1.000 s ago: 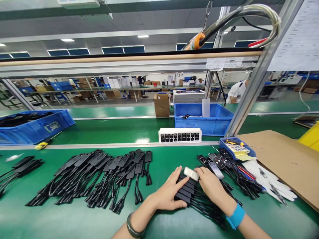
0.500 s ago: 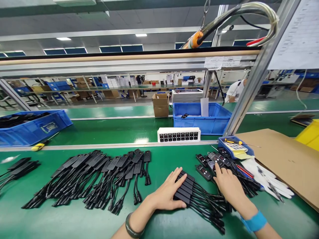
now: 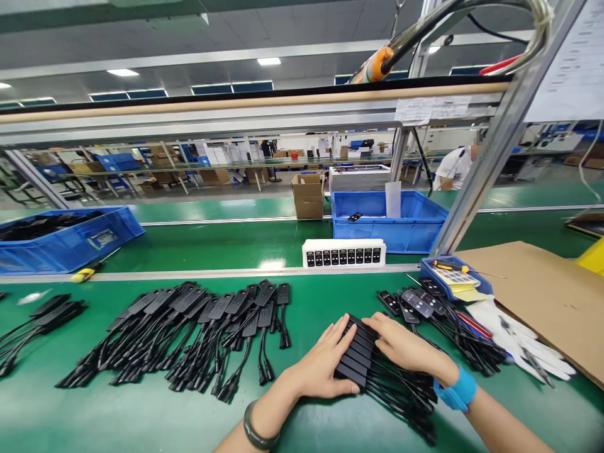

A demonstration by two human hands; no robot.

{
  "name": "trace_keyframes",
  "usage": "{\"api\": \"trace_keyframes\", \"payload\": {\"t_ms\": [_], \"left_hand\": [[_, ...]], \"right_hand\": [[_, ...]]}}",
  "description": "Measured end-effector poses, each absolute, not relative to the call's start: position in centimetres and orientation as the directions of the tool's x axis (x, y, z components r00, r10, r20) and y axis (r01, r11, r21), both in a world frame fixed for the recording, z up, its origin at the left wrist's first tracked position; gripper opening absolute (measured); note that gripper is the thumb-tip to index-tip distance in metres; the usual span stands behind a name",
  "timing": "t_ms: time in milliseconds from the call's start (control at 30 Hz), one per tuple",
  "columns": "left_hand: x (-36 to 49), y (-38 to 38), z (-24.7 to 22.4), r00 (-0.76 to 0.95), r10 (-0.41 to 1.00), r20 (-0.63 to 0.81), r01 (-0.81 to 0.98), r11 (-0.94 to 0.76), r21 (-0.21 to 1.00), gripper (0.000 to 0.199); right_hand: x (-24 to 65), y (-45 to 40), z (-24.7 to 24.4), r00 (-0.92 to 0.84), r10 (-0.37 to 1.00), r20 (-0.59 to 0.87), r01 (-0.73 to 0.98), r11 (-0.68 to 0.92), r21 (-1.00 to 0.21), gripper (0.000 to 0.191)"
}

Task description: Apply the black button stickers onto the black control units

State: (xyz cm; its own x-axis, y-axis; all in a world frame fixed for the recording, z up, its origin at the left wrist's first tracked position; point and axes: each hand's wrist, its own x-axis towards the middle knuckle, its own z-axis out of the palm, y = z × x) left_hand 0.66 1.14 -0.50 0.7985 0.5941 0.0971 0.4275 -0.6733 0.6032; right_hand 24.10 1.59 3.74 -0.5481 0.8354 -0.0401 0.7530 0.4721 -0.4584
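A row of flat black cable controllers point(image 3: 353, 357) stands on edge, packed side by side on the green bench, with their twin leads trailing right. My left hand point(image 3: 321, 363) braces the row's left side, fingers at the far end and thumb at the near end. At the far right end of the row, my right hand point(image 3: 406, 345) has its fingers closed on a black controller, largely hidden by the fingers. Just beyond that hand lies a loose pile of controllers point(image 3: 418, 303), button faces up. More controllers point(image 3: 186, 302) are spread face down to the left.
A white holder point(image 3: 343, 243) with a line of small button panels stands behind the row. Blue bins point(image 3: 391, 233) sit further back. On the right are a small blue tray point(image 3: 480, 277), white gloves point(image 3: 514, 340), tweezers point(image 3: 531, 358) and a cardboard sheet point(image 3: 542, 296). A person point(image 3: 455, 167) is across the room.
My right hand has moved left from the loose pile to the row's far end. A controller that lay at the pile's near side is gone from there. My left hand stays on the row.
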Motion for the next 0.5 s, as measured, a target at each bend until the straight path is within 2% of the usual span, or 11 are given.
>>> {"api": "trace_keyframes", "payload": {"t_ms": [67,133,200,433,500], "left_hand": [[0.7,1.2,-0.7,0.784,0.614,0.091,0.44,-0.653,0.616,0.113],[0.8,1.2,-0.9,0.772,0.63,0.086,0.449,-0.636,0.628,0.118],[0.9,1.3,-1.0,0.769,0.633,0.087,0.447,-0.629,0.636,0.119],[0.8,1.4,-0.8,0.792,0.606,0.078,0.431,-0.645,0.631,0.119],[0.8,1.4,-0.7,0.803,0.591,0.082,0.417,-0.655,0.63,0.118]], "right_hand": [[23.7,1.0,4.0,-0.556,0.828,-0.075,0.729,0.442,-0.522,0.048],[23.2,0.2,3.7,-0.542,0.833,-0.112,0.73,0.401,-0.554,0.078],[22.5,-0.9,2.9,-0.496,0.86,-0.117,0.771,0.375,-0.514,0.104],[21.4,-3.0,-0.2,-0.43,0.899,-0.084,0.856,0.376,-0.355,0.121],[21.0,-3.2,-0.5,-0.414,0.91,-0.022,0.863,0.385,-0.327,0.116]]}}
